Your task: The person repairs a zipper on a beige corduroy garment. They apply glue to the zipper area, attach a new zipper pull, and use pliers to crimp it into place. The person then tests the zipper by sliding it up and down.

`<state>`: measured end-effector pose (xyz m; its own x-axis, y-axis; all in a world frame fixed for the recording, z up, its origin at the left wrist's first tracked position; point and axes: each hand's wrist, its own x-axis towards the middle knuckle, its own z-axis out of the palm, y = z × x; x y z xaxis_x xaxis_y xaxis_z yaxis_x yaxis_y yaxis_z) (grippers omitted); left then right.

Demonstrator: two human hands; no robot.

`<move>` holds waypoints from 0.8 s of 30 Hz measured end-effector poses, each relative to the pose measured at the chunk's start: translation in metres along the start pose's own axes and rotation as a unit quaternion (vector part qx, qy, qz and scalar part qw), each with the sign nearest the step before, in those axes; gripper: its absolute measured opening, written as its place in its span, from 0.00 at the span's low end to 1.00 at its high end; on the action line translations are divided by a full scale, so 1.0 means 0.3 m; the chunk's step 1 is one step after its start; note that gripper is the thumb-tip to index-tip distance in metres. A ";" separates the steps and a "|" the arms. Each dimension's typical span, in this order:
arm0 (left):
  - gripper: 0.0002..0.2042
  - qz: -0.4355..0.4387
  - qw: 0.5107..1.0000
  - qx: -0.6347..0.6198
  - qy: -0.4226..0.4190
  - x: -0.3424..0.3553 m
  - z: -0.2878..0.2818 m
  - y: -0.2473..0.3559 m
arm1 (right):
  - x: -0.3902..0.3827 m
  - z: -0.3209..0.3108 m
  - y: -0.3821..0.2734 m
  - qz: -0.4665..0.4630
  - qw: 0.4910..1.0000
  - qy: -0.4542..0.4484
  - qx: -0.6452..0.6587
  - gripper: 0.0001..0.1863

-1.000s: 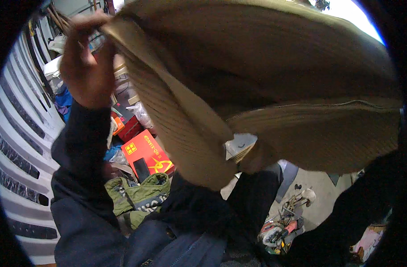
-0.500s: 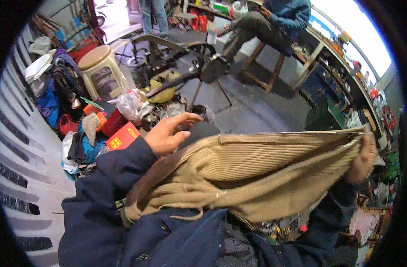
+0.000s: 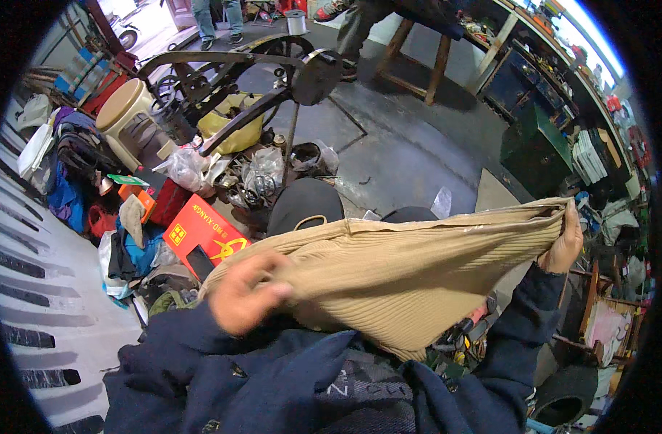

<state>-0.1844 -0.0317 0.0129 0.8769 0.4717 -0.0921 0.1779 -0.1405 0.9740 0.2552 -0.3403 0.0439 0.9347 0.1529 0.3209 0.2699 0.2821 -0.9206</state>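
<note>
A tan ribbed knit garment (image 3: 389,278) lies across my lap and stretches out to the right, with a thin shiny strip along its upper edge. My right hand (image 3: 562,242) grips its far right corner, fingers wrapped round the fabric, and holds it up taut. Over the garment's left end is my left hand (image 3: 248,293), slightly blurred, with thumb and fingers apart and nothing seen between them. Whether it touches the cloth I cannot tell. A short cord loop (image 3: 311,221) sticks up from the upper edge, near my dark-trousered knee (image 3: 308,202).
A red box (image 3: 206,230) and piled bags and cloths lie at the left, by a round-topped stool (image 3: 121,105). Ahead stands a black metal machine frame (image 3: 273,65) above a yellow bag (image 3: 233,123). A person's legs and a wooden stool (image 3: 432,65) are farther off; a green metal box (image 3: 537,148) stands right.
My left hand has come down and back toward me, from beyond the garment to over its left end. The garment's brown inner fold is now out of sight. The view has tipped downward.
</note>
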 end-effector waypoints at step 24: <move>0.09 0.243 0.926 0.283 0.046 0.532 0.082 -0.077 | -0.369 -0.160 0.015 0.008 0.990 0.125 -0.060 0.10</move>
<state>-0.0375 0.0255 -0.0294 0.8780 0.3006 0.3726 0.0001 -0.7784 0.6278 0.1639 -0.4013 -0.0064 0.9633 -0.0863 0.2542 0.2654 0.1653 -0.9498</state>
